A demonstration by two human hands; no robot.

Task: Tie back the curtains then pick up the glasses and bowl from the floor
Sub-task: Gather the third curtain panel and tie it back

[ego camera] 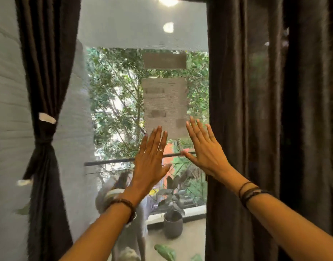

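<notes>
The dark left curtain [47, 76] is gathered and cinched by a dark tie [43, 143] at mid height. At the right, the dark right curtain [256, 119] hangs loose and straight, covering that side of the window. My left hand [151, 159] is raised flat in front of the glass, fingers together, a ring on one finger. Fingers spread, my right hand [205, 147] is raised beside it, close to the inner edge of the right curtain. Neither hand holds anything. No glasses or bowl show in this view.
A sheer white curtain [9, 119] hangs behind the tied left curtain. Papers [164, 102] are stuck on the window glass. Outside are a balcony rail [109, 162], a potted plant [173, 223] and trees.
</notes>
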